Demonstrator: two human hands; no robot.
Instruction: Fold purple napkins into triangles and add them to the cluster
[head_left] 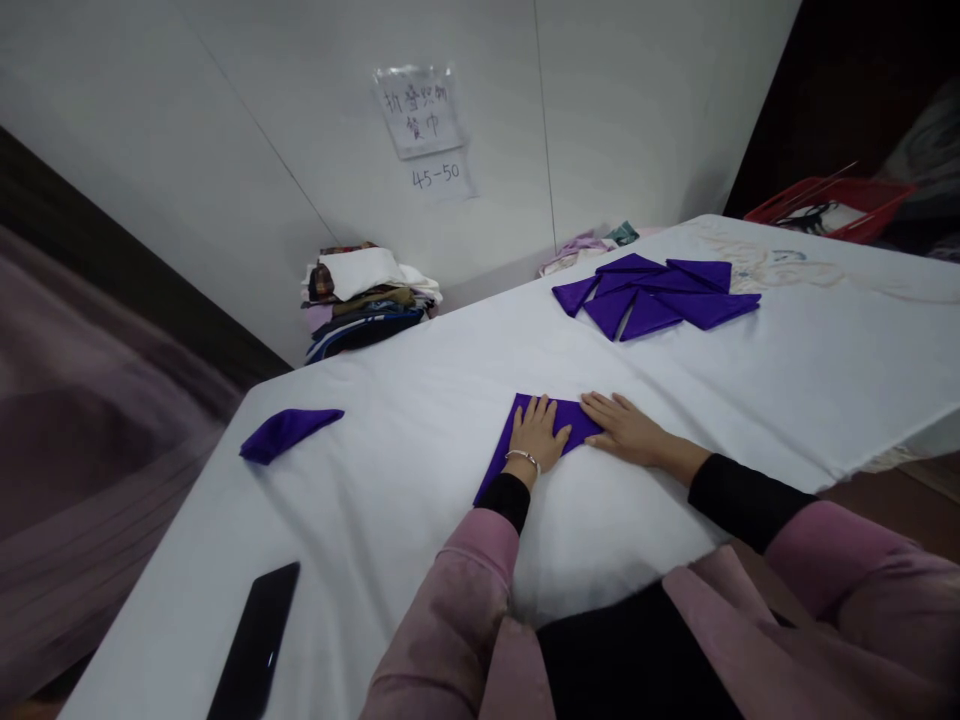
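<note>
A purple cloth napkin (498,458), folded into a triangular shape, lies flat on the white tablecloth (420,560) in front of me. My left hand (538,435) rests on top of it, palm down with the fingers stretched out. At the napkin's right corner lies my right hand (624,430), also flat and open, its fingers touching the edge. Part of the napkin is hidden under the left hand. Farther back on the right sits a group of several folded purple napkins (651,315), some overlapping. One more folded purple napkin (289,432) lies alone at the left.
A black phone (257,640) lies near the table's left front edge. Behind the table, a stack of folded clothes (367,295) stands against the white wall, which bears a handwritten paper sign (420,112). A red basket (870,205) is beyond the far right edge.
</note>
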